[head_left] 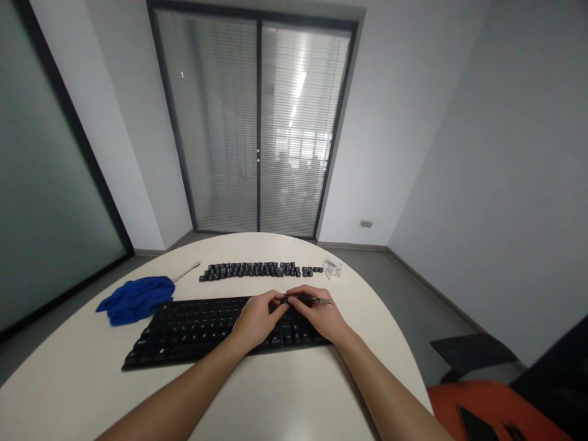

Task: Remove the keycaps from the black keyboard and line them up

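Observation:
A black keyboard point(197, 331) lies on the table, keys in place over its left part. My left hand point(258, 315) is closed over its right part, thumb and fingers pinching a small black piece point(284, 299) that looks like a keycap. Close against it, my right hand point(319, 313) is closed too. Between its fingers lies a thin dark tool point(322, 301) with a pale metal end pointing right; its exact kind does not show. Fingertips of both hands meet at the small piece. The keyboard beneath my hands is partly hidden. Several loose black keycaps point(257, 269) sit in rows behind the keyboard.
A crumpled blue cloth point(138, 299) lies left of the keyboard, beside a thin white stick or brush point(187, 270). Small clear plastic bags point(332, 268) rest at the right end of the keycap rows. The round table point(275, 404) curves away; an orange chair point(487, 407) stands right.

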{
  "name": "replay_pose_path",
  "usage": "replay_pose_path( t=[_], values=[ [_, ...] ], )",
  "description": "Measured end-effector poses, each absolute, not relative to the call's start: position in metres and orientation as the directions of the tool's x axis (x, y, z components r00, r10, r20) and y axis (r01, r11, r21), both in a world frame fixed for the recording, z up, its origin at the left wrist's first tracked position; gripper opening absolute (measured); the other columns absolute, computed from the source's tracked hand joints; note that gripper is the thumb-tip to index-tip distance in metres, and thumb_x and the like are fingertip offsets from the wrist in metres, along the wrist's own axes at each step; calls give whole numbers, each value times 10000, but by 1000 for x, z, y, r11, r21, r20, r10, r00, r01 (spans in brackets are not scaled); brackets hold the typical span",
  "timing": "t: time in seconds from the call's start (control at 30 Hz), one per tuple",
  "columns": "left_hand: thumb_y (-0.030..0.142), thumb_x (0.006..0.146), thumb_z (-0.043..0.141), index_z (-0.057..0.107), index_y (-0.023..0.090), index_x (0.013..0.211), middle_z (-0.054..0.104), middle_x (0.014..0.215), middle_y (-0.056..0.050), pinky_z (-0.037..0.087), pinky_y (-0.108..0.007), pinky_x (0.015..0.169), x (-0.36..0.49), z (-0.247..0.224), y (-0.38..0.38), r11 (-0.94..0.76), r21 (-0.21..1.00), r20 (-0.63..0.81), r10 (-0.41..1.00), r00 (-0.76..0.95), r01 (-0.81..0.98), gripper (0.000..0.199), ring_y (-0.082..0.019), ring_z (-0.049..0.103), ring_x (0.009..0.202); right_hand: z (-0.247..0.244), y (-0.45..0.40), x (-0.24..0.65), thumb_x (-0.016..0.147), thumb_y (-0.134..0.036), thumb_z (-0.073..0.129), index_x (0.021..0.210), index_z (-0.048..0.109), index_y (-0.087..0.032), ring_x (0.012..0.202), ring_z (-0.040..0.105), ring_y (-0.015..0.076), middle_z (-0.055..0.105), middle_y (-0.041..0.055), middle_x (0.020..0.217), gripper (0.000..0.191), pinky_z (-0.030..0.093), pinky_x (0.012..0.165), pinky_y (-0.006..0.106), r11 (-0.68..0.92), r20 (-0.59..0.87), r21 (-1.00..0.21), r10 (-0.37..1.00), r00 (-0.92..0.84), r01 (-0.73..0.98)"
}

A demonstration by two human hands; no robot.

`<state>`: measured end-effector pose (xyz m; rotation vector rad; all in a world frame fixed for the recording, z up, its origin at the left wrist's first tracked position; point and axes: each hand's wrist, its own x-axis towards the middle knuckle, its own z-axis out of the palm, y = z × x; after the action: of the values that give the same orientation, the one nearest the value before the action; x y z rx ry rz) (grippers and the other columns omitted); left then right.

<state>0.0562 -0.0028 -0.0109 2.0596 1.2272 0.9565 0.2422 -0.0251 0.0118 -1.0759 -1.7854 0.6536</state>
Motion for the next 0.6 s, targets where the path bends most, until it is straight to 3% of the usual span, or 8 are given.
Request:
replay_pose_path(
  t=[0.47, 0.6],
  values=[
    [353, 834, 637, 682, 219, 924, 743, 879, -27, 495, -291, 801, 58, -10, -4, -381, 799, 274, 919, 283, 465, 167, -208, 686, 836, 16, -24, 245, 839, -309, 672, 886, 743, -214, 839, 685, 174, 753, 10, 872, 127, 504, 810, 276, 405, 390, -794, 912, -131, 454],
    [341, 821, 649, 663, 217, 872, 737, 850, -16, 493, -286, 781, 58, -8, -6, -382, 806, 282, 919, 274, 452, 134, -200, 685, 810, 18, -25, 244, 896, -351, 602, 836, 720, -204, 808, 664, 172, 729, 10, 820, 199, 489, 786, 281, 410, 398, -775, 908, -132, 482]
  ],
)
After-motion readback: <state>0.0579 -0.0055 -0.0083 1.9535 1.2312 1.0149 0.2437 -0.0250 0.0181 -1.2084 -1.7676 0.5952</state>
